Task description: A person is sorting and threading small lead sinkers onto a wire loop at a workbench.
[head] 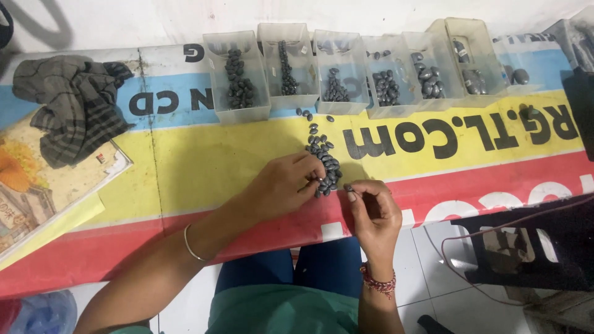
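Note:
A loose pile of small dark oval pieces lies on the yellow and red printed banner covering the table. My left hand rests beside the pile, its fingertips touching the pieces at the pile's near edge. My right hand is just right of the pile and pinches a single dark piece between thumb and forefinger. A few stray pieces lie farther back, near the boxes.
A row of several clear plastic boxes holding sorted dark pieces stands along the far side of the table. A dark striped cloth and a printed card lie at the left. A dark stool stands at the lower right.

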